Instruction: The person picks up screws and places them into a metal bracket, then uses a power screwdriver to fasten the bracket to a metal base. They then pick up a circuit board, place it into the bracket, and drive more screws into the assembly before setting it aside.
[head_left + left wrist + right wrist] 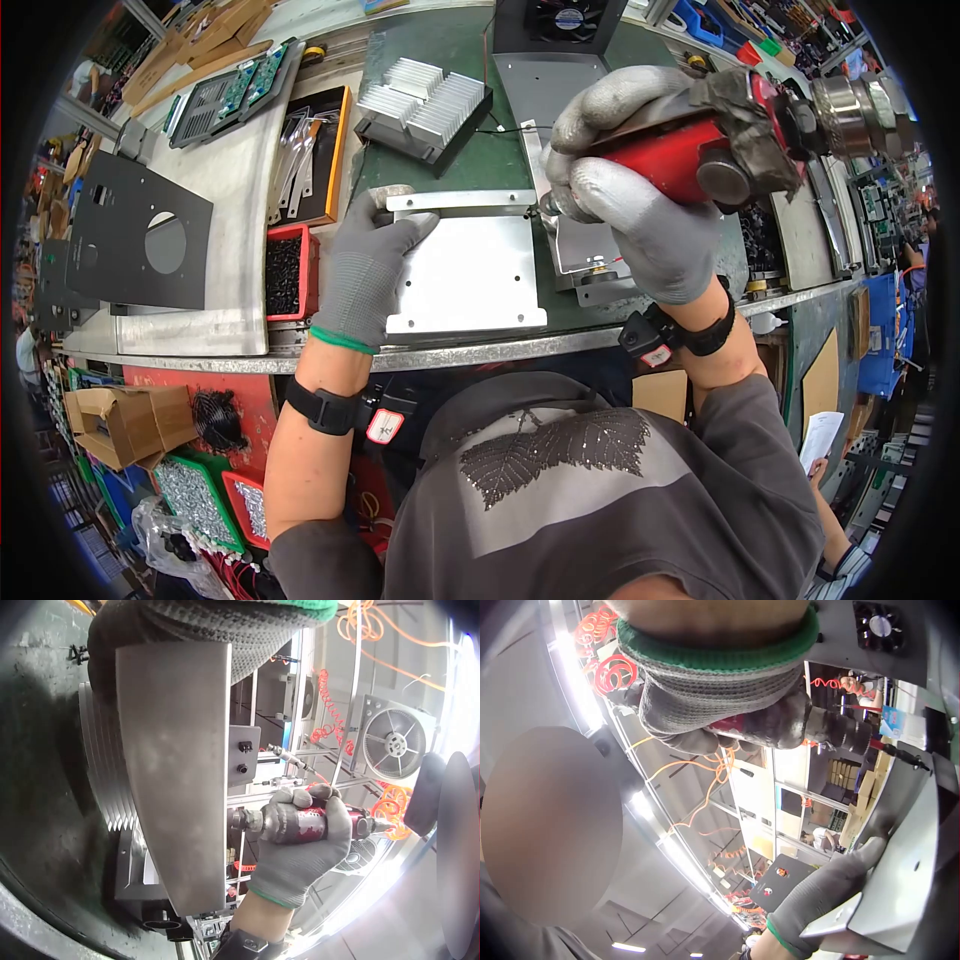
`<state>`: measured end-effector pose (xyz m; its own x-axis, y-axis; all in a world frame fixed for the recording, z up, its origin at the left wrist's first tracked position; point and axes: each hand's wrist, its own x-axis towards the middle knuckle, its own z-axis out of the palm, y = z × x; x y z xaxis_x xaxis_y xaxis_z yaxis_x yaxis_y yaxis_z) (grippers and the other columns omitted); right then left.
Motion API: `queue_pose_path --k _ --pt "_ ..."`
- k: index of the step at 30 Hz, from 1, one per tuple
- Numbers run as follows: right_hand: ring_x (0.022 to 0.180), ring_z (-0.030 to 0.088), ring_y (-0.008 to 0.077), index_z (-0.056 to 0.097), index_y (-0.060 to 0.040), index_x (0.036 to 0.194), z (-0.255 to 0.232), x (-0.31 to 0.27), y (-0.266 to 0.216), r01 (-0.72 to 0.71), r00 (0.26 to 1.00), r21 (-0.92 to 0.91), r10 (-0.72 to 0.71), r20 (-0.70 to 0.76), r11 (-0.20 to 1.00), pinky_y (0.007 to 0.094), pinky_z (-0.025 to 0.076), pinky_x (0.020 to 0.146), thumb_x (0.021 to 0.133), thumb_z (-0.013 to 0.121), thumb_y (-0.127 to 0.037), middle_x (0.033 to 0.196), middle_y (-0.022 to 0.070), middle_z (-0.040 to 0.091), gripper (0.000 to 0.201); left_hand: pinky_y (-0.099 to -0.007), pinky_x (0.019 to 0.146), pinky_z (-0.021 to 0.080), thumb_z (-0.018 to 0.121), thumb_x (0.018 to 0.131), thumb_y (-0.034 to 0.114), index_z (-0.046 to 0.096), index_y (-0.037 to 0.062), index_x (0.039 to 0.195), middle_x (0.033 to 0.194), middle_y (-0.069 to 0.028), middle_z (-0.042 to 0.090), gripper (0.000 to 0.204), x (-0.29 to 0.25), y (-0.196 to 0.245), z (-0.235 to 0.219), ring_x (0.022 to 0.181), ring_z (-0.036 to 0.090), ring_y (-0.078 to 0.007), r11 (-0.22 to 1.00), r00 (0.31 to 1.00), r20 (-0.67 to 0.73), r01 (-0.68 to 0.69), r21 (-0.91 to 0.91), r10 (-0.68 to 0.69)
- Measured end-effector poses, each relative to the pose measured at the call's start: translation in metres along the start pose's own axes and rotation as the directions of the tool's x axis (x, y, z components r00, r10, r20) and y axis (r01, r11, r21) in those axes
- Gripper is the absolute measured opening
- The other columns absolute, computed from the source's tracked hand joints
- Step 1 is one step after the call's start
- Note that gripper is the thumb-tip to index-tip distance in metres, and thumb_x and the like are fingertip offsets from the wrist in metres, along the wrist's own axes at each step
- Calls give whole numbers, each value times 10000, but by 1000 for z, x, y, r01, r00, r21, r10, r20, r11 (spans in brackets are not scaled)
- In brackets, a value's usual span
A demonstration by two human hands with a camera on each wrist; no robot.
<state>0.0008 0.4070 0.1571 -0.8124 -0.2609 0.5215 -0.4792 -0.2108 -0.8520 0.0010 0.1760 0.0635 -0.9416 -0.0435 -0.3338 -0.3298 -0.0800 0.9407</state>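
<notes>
A silvery sheet-metal bracket with raised flanges point(468, 270) stands at the bench's front edge. The gloved left hand point(365, 265) grips its left side, thumb over the top flange; in the right wrist view that hand point(821, 892) holds the bracket point(900, 877). The gloved right hand point(650, 210) is curled round a red power driver point(670, 155), whose tip is at the bracket's upper right corner. In the left wrist view the right hand point(304, 855) grips the driver point(300, 825) beyond the bracket's flange point(172, 772). The right wrist view shows the driver's bit point(904, 755) near the bracket.
Behind the bracket lies a finned heat sink point(425, 105). A red bin of dark screws point(285, 275) and a black tray of metal strips point(310, 150) are on the left, beside a dark panel with a round hole point(140, 230). A grey fan housing point(550, 80) stands at the back.
</notes>
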Motion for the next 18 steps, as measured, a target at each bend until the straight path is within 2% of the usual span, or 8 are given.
queue_pose_path --k 2,5,8,11,14,16,18 --pt "828 627 186 531 -53 1129 4 -1 -2 -87 995 -14 86 -46 996 283 508 617 779 676 5 991 114 617 383 -265 661 563 671 875 12 531 -7 1223 1009 -118 650 376 -2 1 1 784 668 -152 999 1000 13 16 -50 -16" --pt "849 638 194 536 -56 1126 5 1 0 -102 995 -51 101 -22 993 290 521 635 776 676 32 995 115 621 387 -265 654 560 673 875 13 530 -6 1224 1017 -115 648 377 -3 2 2 786 664 -151 998 1000 12 12 -63 -11" --pt "848 645 187 545 -59 1139 4 3 6 -51 998 -67 53 21 996 291 531 651 780 676 50 1007 114 632 398 -265 664 560 672 876 13 529 -10 1223 1027 -116 645 376 0 0 1 800 661 -154 1000 1000 2 6 -11 -5" --pt "843 656 174 557 -60 1146 7 6 6 -52 999 -128 52 -2 990 277 538 652 781 695 40 1016 113 647 402 -269 683 564 674 873 10 525 -15 1227 1034 -120 642 385 -1 3 2 817 661 -159 999 1000 2 31 -11 -31" --pt "841 664 160 570 -56 1144 13 10 5 -93 995 -101 90 -32 991 260 542 641 776 715 20 1017 111 660 402 -273 697 568 671 871 2 523 -17 1226 1030 -121 642 385 -3 6 3 820 664 -163 999 999 5 52 -12 -52" --pt "820 667 154 582 -54 1125 15 15 7 -67 998 -57 67 -11 996 249 538 623 768 726 9 995 104 664 391 -273 695 569 671 871 1 524 -17 1221 1026 -121 641 380 -2 4 1 821 665 -162 999 1000 14 28 -45 -28" --pt "861 650 99 656 -22 1087 17 17 6 -146 987 -15 145 -65 989 245 549 748 769 770 -11 966 46 691 339 -273 693 571 670 870 -1 525 -16 1216 1022 -122 641 375 -1 0 1 822 666 -161 997 1000 25 6 -77 -4"
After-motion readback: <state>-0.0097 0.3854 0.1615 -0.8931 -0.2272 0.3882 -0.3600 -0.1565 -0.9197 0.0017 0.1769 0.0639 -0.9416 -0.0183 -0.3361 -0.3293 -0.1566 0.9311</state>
